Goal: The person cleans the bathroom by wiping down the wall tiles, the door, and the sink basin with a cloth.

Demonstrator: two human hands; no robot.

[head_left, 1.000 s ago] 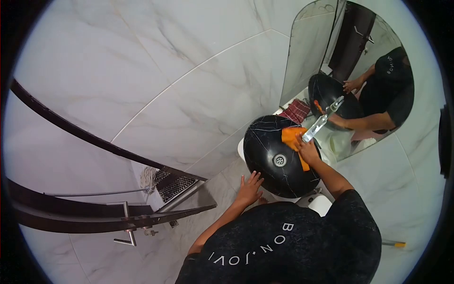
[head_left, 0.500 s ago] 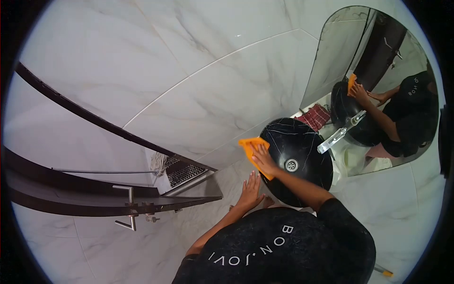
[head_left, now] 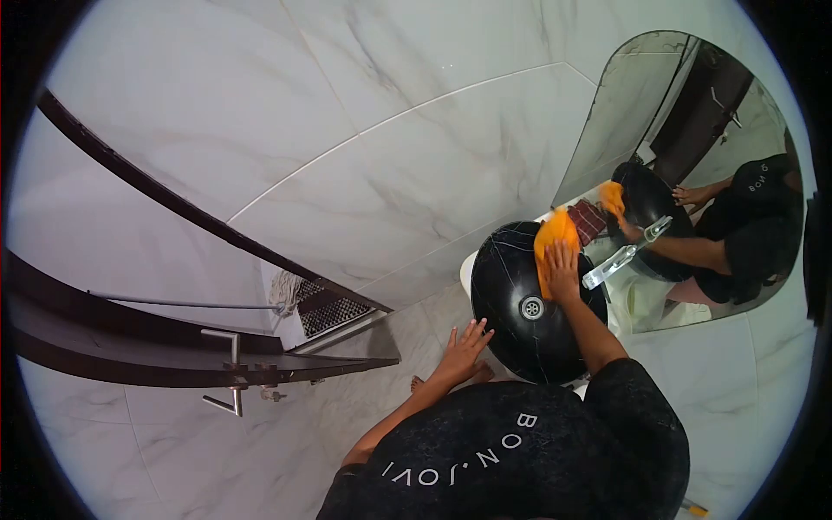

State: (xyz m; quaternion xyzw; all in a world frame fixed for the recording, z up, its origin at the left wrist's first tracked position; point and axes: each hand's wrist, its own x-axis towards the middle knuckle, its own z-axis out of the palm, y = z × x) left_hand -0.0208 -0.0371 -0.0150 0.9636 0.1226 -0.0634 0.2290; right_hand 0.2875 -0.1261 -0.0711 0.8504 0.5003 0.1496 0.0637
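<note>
My right hand (head_left: pixel 563 273) presses an orange cloth (head_left: pixel 555 232) against the far inside wall and rim of the black basin (head_left: pixel 511 269). The cloth hangs partly over the rim at the basin's back. My left hand (head_left: pixel 462 354) has its fingers spread and holds nothing; its fingertips are close to the basin's near left edge, and I cannot tell if they touch it. A round metal drain (head_left: pixel 531 308) shows at the bottom of the bowl. The silver tap (head_left: pixel 610 267) stands to the right of my right hand.
A dark red checked cloth (head_left: pixel 588 222) lies behind the basin. The mirror (head_left: pixel 728 260) hangs on the wall to the right. At left, a brown door (head_left: pixel 156 368) with a metal handle (head_left: pixel 234 347) stands open, with a mop (head_left: pixel 284 295) beyond it.
My right hand has moved the orange cloth from the basin's left rim across to its far rim, nearer the tap. My left hand has shifted slightly right toward the basin.
</note>
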